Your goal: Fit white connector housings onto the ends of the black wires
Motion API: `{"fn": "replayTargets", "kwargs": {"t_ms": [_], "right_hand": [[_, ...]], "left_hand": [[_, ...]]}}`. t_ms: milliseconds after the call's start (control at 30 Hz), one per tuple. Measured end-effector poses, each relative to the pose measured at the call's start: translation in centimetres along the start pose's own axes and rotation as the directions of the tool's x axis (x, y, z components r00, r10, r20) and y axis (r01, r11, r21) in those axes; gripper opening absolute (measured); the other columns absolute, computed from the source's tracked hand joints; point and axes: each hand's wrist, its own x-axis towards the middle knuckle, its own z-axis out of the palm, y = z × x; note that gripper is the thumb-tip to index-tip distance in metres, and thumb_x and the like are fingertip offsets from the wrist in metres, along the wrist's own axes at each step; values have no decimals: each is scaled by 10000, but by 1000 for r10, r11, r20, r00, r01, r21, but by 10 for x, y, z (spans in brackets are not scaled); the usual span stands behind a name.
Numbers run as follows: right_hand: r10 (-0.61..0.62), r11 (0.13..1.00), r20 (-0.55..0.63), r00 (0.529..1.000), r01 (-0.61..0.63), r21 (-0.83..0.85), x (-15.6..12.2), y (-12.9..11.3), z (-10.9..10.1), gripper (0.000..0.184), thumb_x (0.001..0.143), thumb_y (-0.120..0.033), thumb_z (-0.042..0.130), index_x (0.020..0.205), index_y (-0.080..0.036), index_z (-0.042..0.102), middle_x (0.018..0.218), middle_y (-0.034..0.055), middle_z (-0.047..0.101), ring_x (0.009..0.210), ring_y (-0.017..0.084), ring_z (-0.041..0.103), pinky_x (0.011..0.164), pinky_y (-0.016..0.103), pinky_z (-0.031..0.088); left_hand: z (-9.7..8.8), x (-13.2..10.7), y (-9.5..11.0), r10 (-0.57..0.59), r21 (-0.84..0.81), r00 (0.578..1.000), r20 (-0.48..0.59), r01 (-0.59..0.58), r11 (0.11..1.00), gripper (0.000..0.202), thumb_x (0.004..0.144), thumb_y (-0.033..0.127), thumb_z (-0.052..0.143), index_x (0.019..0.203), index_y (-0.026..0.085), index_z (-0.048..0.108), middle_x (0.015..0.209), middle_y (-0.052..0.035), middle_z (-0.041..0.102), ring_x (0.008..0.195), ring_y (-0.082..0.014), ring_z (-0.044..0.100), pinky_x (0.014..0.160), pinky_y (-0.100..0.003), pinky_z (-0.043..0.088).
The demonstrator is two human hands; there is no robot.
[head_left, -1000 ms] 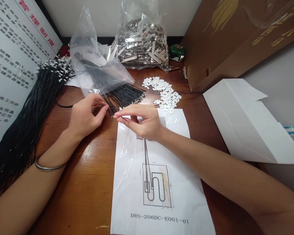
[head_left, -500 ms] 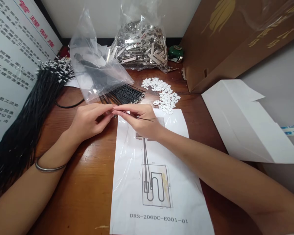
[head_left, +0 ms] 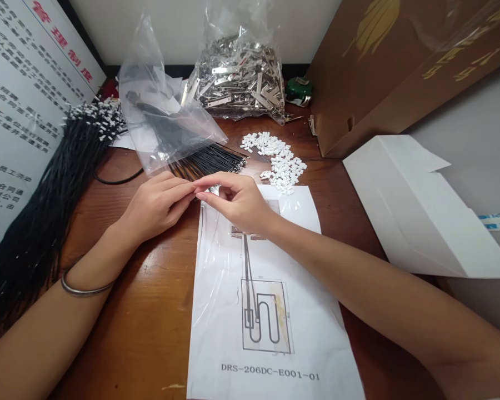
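Observation:
My left hand (head_left: 160,203) is closed in a pinch above the table, its fingertips meeting those of my right hand. My right hand (head_left: 239,201) is also pinched, with thumb and forefinger curved towards the left fingertips. Whatever is between the fingertips is too small or hidden to make out. Just behind the hands lies a bundle of black wires (head_left: 210,160) with metal-tipped ends. To their right is a heap of small white plastic connector housings (head_left: 285,164). Under my right hand is a printed drawing sheet (head_left: 316,333) in clear plastic.
A large bunch of black wires with white ends (head_left: 37,205) hangs at the left. A clear plastic bag (head_left: 150,122) partly covers wires. Behind stand a bag of metal clips (head_left: 241,78) and a green tape measure (head_left: 299,90). A brown box (head_left: 337,105) and white carton (head_left: 425,211) flank the right.
The thin black wire that lay across my right fingers no longer shows. My right fingers have risen slightly, and my left hand has shifted a little to the right.

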Motion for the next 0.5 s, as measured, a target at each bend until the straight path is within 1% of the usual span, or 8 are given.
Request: {"fn": "replayTargets", "kwargs": {"t_ms": [100, 167, 233, 333, 400, 500], "right_hand": [[4, 999, 20, 1000, -3, -49, 0, 0, -1, 136, 868, -240, 662, 944, -168, 749, 904, 28, 739, 513, 58, 361, 506, 256, 336], [7, 996, 1, 1000, -6, -91, 0, -1, -1, 122, 872, -221, 644, 923, -166, 740, 851, 19, 725, 529, 67, 385, 531, 258, 348], [-10, 991, -35, 999, 5, -135, 0, -2, -1, 108, 868, -200, 633, 887, -159, 731, 799, 14, 707, 568, 82, 434, 564, 262, 359], [-27, 984, -69, 997, 14, -180, 0, -2, -1, 100, 860, -177, 623, 856, -157, 721, 755, 9, 685, 615, 99, 480, 604, 269, 369], [-16, 984, -76, 997, 2, -181, 0, -3, 0, 98, 860, -184, 624, 853, -156, 717, 743, 0, 677, 585, 91, 461, 611, 271, 372], [1, 986, -76, 997, -14, -168, 1, -3, 0, 95, 858, -195, 627, 848, -154, 712, 736, -7, 672, 545, 78, 431, 610, 271, 373]], "left_hand": [[0, 0, 0, 17, -34, 1000, 1, -17, 999, 213, 954, 136, 544, 1071, 136, 722, 983, -97, 777, 778, -189, 641, 733, -326, 515], [1, -1, -2, 10, -38, 1000, 23, -9, 999, 228, 946, 115, 538, 1087, 137, 715, 997, -88, 777, 781, -189, 633, 740, -329, 516], [1, -2, -3, -32, -22, 999, 27, 33, 999, 238, 931, 107, 532, 1077, 153, 715, 1012, -81, 770, 814, -198, 630, 767, -342, 514], [-1, -3, -5, -99, -9, 995, 15, 100, 995, 223, 875, 100, 548, 1007, 169, 714, 1007, -81, 741, 884, -222, 622, 824, -374, 501], [-4, -2, -5, -105, -46, 993, 46, 107, 993, 200, 829, 97, 557, 947, 169, 702, 979, -80, 712, 887, -228, 607, 832, -386, 487], [-8, 0, -2, -67, -130, 989, 135, 85, 988, 163, 785, 112, 564, 880, 175, 679, 915, -70, 663, 844, -220, 574, 802, -386, 462]]}}
